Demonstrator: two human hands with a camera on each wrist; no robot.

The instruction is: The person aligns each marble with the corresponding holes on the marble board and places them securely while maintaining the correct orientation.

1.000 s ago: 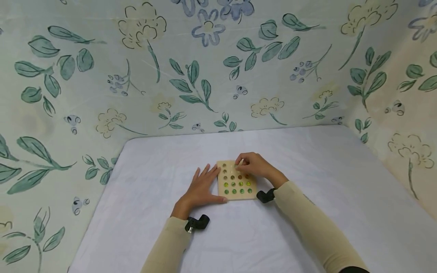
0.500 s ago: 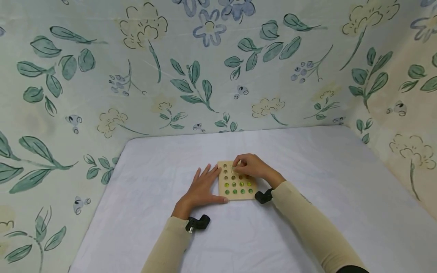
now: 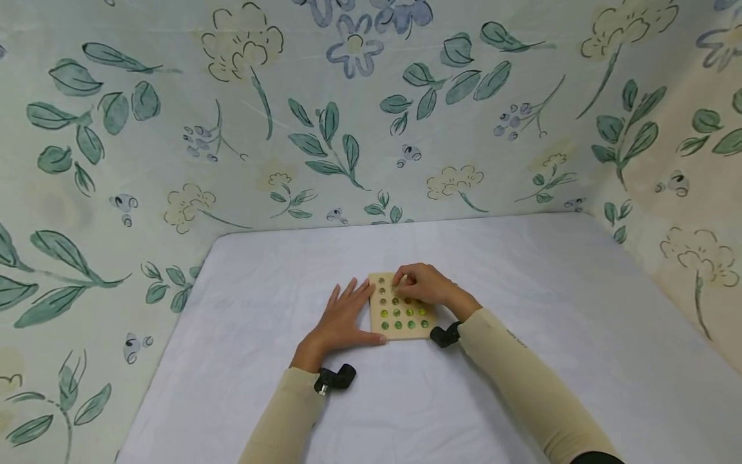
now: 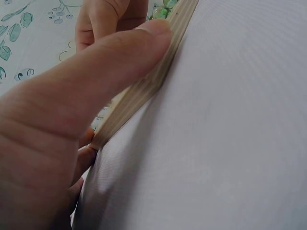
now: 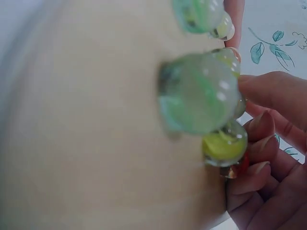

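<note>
A square wooden board (image 3: 402,334) holds rows of glass marbles, green (image 3: 398,326) in the near row and yellow-green behind, with amber ones further back. My left hand (image 3: 341,319) rests at its left side, fingers straight and spread along the edge. In the left wrist view the thumb (image 4: 120,52) presses the board's edge (image 4: 132,100). Over the back part of the board, my right hand (image 3: 428,284) pinches a small marble, mostly hidden by its fingertips. The right wrist view shows a green marble (image 5: 199,96) and a yellow one (image 5: 224,146) close up, near those fingers.
A white cloth (image 3: 261,399) covers the table under the board. Behind it hangs a floral curtain (image 3: 324,161), which also runs down the right side. Black wrist cameras (image 3: 336,378) sit on both wrists, the right one close to the board's near right corner.
My right hand has moved slightly left and toward the near side over the board, still pinching the marble. The left hand and the board stay in place.
</note>
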